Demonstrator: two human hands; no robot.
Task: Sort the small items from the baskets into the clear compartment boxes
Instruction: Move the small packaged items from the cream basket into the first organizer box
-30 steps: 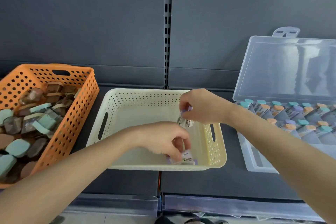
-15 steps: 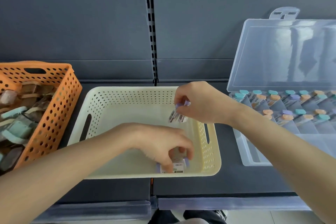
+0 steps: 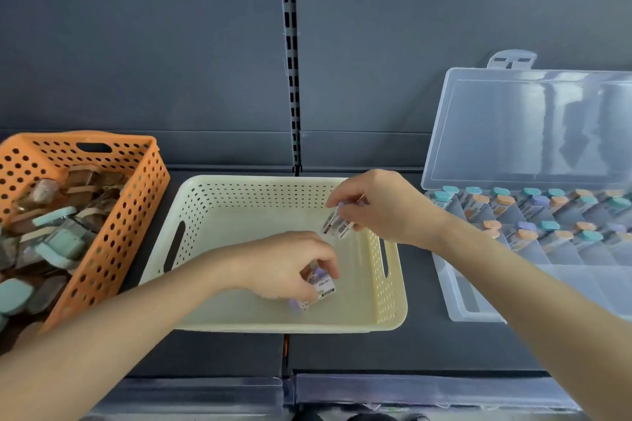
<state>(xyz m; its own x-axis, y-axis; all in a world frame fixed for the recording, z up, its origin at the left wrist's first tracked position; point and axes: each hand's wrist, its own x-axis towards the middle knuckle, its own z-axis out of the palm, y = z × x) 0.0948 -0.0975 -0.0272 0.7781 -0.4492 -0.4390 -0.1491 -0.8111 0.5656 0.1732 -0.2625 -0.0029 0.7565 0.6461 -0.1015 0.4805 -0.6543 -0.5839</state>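
A dark shelf [image 3: 222, 355] is seen from above, backed by a dark grey panel [image 3: 136, 44] with a slotted metal upright [image 3: 290, 44] at its middle.

At the right of the shelf a clear plastic compartment box [image 3: 455, 297] is set with its hinged lid [image 3: 533, 120] raised against the panel. Its far compartments are filled with rows of small capped containers [image 3: 533, 205] in teal, orange and lilac, while the near compartments are seen bare.

At the left, an orange perforated plastic basket [image 3: 113, 243] is heaped with brown and teal items [image 3: 58, 243].

Between the two, a cream perforated plastic basket [image 3: 260, 195] is placed, and both bare forearms are reached into it.

The left hand [image 3: 284, 267] is held low over the basket floor near the front right. Its grip is clamped on a small clear lilac-capped container with a white label [image 3: 321, 285], and a second lilac cap is glimpsed beneath the fingers.

The right hand [image 3: 383, 212] is held above the far right corner of the cream basket. Its grip is pinched on two small barcode-labelled containers [image 3: 338, 225], which are hung downward from the fingertips, clear of the basket floor.
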